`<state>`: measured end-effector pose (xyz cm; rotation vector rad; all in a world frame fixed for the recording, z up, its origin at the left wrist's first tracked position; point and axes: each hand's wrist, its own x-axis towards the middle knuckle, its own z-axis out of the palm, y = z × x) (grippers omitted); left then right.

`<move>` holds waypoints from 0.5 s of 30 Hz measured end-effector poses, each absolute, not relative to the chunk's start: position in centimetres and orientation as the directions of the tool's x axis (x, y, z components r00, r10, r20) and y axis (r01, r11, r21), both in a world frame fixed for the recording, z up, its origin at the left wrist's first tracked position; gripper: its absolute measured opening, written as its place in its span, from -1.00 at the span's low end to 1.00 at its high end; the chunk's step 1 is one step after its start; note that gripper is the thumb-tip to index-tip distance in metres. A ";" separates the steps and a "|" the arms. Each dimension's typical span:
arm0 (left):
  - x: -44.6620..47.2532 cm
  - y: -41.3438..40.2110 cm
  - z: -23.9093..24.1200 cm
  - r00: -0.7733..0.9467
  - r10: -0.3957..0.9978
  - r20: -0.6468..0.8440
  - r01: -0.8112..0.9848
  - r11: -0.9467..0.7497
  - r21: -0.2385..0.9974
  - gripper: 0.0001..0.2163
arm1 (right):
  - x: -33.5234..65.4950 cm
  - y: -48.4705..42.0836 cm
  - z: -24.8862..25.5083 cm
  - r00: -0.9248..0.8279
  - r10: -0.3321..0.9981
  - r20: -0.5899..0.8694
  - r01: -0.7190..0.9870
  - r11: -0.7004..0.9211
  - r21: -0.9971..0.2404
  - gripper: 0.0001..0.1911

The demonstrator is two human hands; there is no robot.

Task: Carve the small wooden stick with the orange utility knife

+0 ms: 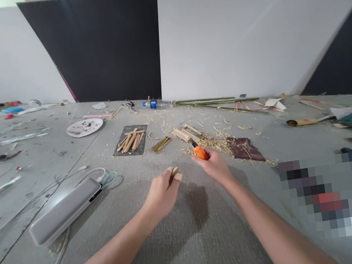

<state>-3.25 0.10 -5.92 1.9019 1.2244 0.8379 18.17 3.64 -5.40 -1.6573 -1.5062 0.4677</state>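
Note:
My left hand [164, 192] is closed around a short pale piece of wood or bamboo [178, 176], whose end juts out past the fingers. In my right hand [216, 165] is a utility knife with an orange handle [200, 152], its dark tip pointing away from me. Just beyond the knife lie several pale bamboo pieces [181, 135] amid curled shavings [219, 144]. Left of them, thin cut sticks [131, 140] are heaped on a dark grey mat [120, 151]. A greenish bamboo piece [161, 144] rests between the mat and the shavings.
A long grey power bank [65, 210] with cables lies at left. Farther back are a stained white plate [85, 127], a plastic bottle [154, 104] and green bamboo stalks [217, 99]. A dark red sheet [245, 148] sits right of the shavings. Black and white panels stand behind.

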 end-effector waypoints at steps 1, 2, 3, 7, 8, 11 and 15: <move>-3.3 0.1 -5.9 0.337 0.931 0.140 0.469 -0.295 0.833 -0.69 | 18.3 3.7 -5.3 0.209 0.948 0.241 0.631 0.058 -0.774 -0.65; -3.3 0.1 -5.9 0.333 0.932 0.142 0.469 -0.294 0.833 -0.69 | 18.4 3.7 -5.3 0.203 0.952 0.231 0.625 0.056 -0.778 -0.65; -3.3 0.0 -5.8 0.329 0.933 0.145 0.469 -0.294 0.833 -0.69 | 18.4 3.7 -5.2 0.194 0.956 0.219 0.621 0.054 -0.782 -0.65; -3.3 -0.3 -5.4 0.327 0.932 0.159 0.449 -0.301 0.842 -0.69 | 18.8 4.0 -5.5 0.157 0.972 0.173 0.599 0.046 -0.800 -0.68; -3.3 -0.4 -5.3 0.329 0.931 0.159 0.441 -0.301 0.846 -0.70 | 18.9 4.1 -5.6 0.150 0.975 0.164 0.592 0.044 -0.805 -0.69; -3.4 -0.4 -5.0 0.327 0.933 0.149 0.424 -0.286 0.859 -0.69 | 19.3 4.0 -5.8 0.135 0.978 0.156 0.569 0.053 -0.821 -0.68; -3.5 -0.1 -5.0 0.300 0.943 0.144 0.414 -0.265 0.871 -0.70 | 19.9 3.7 -6.1 0.145 0.971 0.188 0.537 0.082 -0.840 -0.65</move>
